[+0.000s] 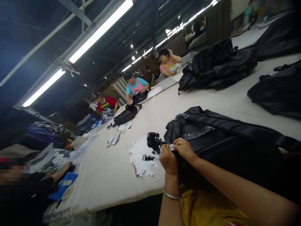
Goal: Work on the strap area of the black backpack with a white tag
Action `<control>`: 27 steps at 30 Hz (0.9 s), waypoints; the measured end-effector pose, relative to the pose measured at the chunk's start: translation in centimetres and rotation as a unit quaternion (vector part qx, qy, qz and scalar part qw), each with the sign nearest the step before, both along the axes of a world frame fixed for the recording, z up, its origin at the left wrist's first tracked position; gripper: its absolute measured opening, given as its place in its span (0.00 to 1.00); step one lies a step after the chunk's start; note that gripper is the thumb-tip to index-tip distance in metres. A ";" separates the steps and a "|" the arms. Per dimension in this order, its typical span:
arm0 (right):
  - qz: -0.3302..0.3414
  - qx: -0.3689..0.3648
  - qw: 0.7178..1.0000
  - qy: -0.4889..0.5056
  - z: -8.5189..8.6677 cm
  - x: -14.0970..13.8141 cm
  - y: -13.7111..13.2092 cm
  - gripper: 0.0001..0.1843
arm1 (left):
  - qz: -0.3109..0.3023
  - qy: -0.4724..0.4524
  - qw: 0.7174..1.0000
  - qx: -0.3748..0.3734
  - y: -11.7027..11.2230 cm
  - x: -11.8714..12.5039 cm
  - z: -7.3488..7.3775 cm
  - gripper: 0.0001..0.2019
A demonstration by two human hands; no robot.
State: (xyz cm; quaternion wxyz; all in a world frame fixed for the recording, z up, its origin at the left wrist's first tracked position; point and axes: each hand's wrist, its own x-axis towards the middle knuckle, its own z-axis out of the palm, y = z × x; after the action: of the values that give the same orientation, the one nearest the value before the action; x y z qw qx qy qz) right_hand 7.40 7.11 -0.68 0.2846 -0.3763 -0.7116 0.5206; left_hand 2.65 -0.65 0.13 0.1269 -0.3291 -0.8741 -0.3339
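Observation:
A black backpack (225,144) lies on the long white table (113,175) in front of me. My left hand (168,159) and my right hand (184,148) are pressed together at the bag's left end. Both pinch a small white tag (171,146) against the bag. Just left of my hands sits a clump of small black plastic fasteners (153,141). Under and beside it spreads a pile of white paper tags (141,157). A metal bracelet circles my left wrist.
More black bags (216,66) are heaped further along the table, and another black bag (125,115) lies near three seated workers on the far side. A person sits at the lower left beside a blue box (64,185). Loose tags (114,138) lie mid-table.

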 end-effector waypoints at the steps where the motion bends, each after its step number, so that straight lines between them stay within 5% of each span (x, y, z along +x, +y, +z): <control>1: -0.006 -0.002 1.000 0.005 0.0 0.0 -0.1 0.09 | 0.002 0.009 1.000 -0.001 0.0 0.0 -0.1 0.14; 10: -0.005 0.071 0.997 0.026 0.1 0.4 -0.7 0.10 | 0.012 -0.033 0.998 0.048 0.1 -0.8 0.9 0.13; 22: 0.069 0.125 0.990 0.007 0.0 0.7 -0.1 0.09 | -0.007 -0.050 0.998 -0.045 0.3 -2.1 2.7 0.10; 27: 0.073 0.106 0.992 -0.006 -0.3 0.6 0.3 0.08 | -0.031 -0.070 0.997 -0.019 0.0 -2.5 2.8 0.11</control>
State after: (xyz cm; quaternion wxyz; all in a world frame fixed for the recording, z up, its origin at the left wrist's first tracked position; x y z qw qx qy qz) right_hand 7.96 7.44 -0.97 0.2803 -0.2942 -0.7900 0.4590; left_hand 0.17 -0.64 2.94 0.0491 -0.3342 -0.8765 -0.3430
